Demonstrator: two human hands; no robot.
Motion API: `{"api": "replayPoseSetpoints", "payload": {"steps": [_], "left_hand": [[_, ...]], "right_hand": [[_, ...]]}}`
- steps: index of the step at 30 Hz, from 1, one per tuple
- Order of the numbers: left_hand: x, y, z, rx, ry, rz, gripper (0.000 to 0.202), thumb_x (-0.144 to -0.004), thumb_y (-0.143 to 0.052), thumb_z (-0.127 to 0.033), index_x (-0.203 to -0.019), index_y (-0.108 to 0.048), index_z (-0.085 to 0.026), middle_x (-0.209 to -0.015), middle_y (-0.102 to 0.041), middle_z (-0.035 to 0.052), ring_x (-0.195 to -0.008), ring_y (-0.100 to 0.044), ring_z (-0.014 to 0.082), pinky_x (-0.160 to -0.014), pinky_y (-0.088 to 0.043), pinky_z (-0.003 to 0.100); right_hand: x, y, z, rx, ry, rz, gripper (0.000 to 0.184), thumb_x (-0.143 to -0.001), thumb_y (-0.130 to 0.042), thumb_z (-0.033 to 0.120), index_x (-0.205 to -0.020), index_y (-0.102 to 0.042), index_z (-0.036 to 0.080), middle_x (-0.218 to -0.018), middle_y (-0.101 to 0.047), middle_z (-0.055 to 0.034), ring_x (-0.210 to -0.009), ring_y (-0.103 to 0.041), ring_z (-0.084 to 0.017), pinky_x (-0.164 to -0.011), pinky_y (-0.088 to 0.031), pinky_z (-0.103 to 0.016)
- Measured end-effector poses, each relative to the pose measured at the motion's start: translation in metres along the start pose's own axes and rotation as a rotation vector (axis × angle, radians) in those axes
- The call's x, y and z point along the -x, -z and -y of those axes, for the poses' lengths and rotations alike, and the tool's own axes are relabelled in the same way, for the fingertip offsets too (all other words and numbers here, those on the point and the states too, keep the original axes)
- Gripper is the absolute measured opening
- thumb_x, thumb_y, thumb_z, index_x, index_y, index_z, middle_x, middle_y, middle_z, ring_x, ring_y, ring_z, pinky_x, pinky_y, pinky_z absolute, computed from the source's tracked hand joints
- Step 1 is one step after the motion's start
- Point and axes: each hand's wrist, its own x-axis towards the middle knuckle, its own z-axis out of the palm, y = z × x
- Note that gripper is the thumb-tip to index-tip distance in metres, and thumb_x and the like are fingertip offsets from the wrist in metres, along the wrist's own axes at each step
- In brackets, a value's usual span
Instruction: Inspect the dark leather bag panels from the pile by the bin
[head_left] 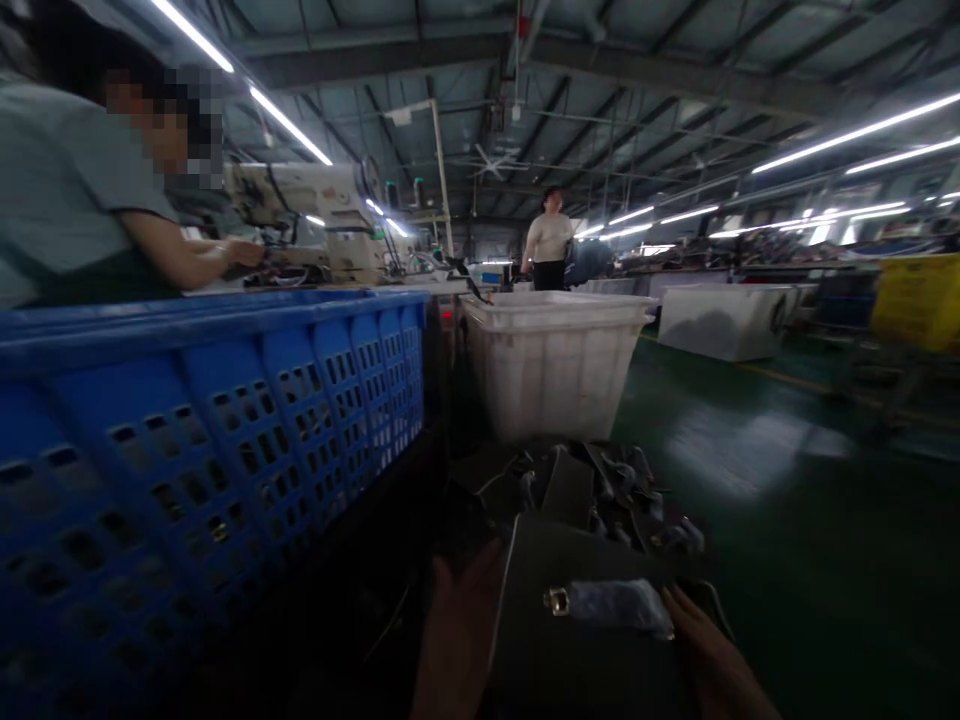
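Note:
Low in the view I hold a dark flat piece of material [577, 660] between both hands. My left hand [457, 630] grips its left edge with fingers closed along it. My right hand [712, 660] holds the right edge, fingertips curled over the top. On the piece lies a small plastic-wrapped strap [619, 603] with a brass metal buckle [556, 600] at its left end. Just beyond the piece is a heap of dark cut parts [592, 490].
A blue perforated plastic crate [225, 420] fills the left. A white plastic tub [555, 360] stands ahead. A person in a grey top [82, 200] works at a sewing machine [315, 215] at left. Another person [549, 245] stands far back. Green floor [787, 500] lies to the right.

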Motion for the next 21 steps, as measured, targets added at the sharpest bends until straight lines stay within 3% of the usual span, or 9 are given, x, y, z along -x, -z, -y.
{"api": "replayPoseSetpoints", "payload": {"steps": [2, 5, 9, 11, 13, 16, 18, 21], "left_hand": [[0.011, -0.01, -0.005, 0.062, 0.023, 0.086, 0.063, -0.072, -0.044, -0.067, -0.103, -0.068, -0.017, -0.122, -0.061, 0.0137, -0.125, -0.044, 0.0326, -0.106, -0.032, 0.05], [0.026, -0.016, -0.007, 0.149, 0.037, 0.069, 0.058, -0.077, -0.042, -0.062, -0.102, -0.069, -0.017, -0.11, -0.068, 0.0125, -0.121, -0.049, 0.0305, -0.106, -0.033, 0.047], [0.031, -0.012, -0.004, -0.067, -0.075, -0.11, 0.05, -0.073, -0.06, -0.048, -0.111, -0.063, -0.017, -0.111, -0.068, 0.0124, -0.114, -0.055, 0.0288, -0.104, -0.037, 0.043], [0.028, -0.01, -0.001, -0.22, -0.117, -0.203, 0.056, -0.07, -0.068, -0.034, -0.121, -0.055, -0.018, -0.113, -0.067, 0.0114, -0.11, -0.058, 0.0273, -0.101, -0.04, 0.042], [0.025, -0.009, 0.001, -0.31, -0.144, -0.24, 0.061, -0.07, -0.067, -0.029, -0.127, -0.049, -0.017, -0.113, -0.067, 0.0119, -0.107, -0.06, 0.0266, -0.098, -0.043, 0.041], [0.023, -0.002, -0.003, -0.37, -0.152, -0.309, 0.061, -0.072, -0.065, -0.036, -0.127, -0.047, -0.019, -0.112, -0.067, 0.0102, -0.109, -0.059, 0.026, -0.097, -0.045, 0.041], [0.023, 0.01, -0.009, -0.457, -0.155, -0.424, 0.059, -0.069, -0.066, -0.041, -0.123, -0.051, -0.025, -0.113, -0.067, 0.0079, -0.116, -0.054, 0.0275, -0.098, -0.044, 0.044], [0.023, 0.034, -0.018, -0.636, -0.279, -0.454, 0.049, -0.057, -0.075, -0.035, -0.104, -0.063, -0.027, -0.114, -0.066, 0.0062, -0.13, -0.039, 0.0309, -0.104, -0.039, 0.048]], "right_hand": [[-0.001, -0.028, 0.005, 0.021, -0.034, 0.062, 0.059, -0.053, -0.075, 0.052, -0.103, -0.067, 0.021, -0.113, -0.067, -0.0094, -0.114, -0.055, -0.032, -0.095, -0.048, -0.044], [-0.001, -0.052, 0.007, 0.038, -0.093, 0.144, 0.061, -0.054, -0.077, 0.048, -0.107, -0.065, 0.021, -0.108, -0.07, -0.0072, -0.114, -0.055, -0.03, -0.099, -0.044, -0.042], [-0.007, -0.054, -0.004, 0.028, -0.163, 0.142, 0.06, -0.055, -0.078, 0.047, -0.107, -0.065, 0.021, -0.1, -0.073, -0.0063, -0.114, -0.056, -0.028, -0.104, -0.038, -0.04], [-0.009, -0.051, -0.008, 0.006, -0.173, 0.138, 0.058, -0.057, -0.078, 0.046, -0.108, -0.065, 0.021, -0.097, -0.074, -0.0055, -0.11, -0.058, -0.027, -0.103, -0.039, -0.039], [-0.006, -0.048, -0.008, -0.067, -0.165, 0.186, 0.057, -0.061, -0.077, 0.041, -0.112, -0.062, 0.022, -0.097, -0.073, -0.0045, -0.105, -0.061, -0.027, -0.099, -0.043, -0.04], [0.012, -0.05, 0.001, -0.193, -0.067, 0.404, 0.054, -0.067, -0.075, 0.031, -0.118, -0.058, 0.024, -0.106, -0.071, -0.0045, -0.105, -0.061, -0.026, -0.094, -0.046, -0.042], [0.027, -0.056, 0.008, -0.196, 0.058, 0.519, 0.052, -0.069, -0.073, 0.025, -0.118, -0.058, 0.023, -0.11, -0.069, -0.0053, -0.107, -0.06, -0.026, -0.095, -0.046, -0.042], [0.042, -0.069, 0.015, -0.132, 0.243, 0.519, 0.044, -0.074, -0.069, 0.027, -0.117, -0.059, 0.021, -0.107, -0.069, -0.0055, -0.107, -0.059, -0.027, -0.092, -0.047, -0.041]]}}
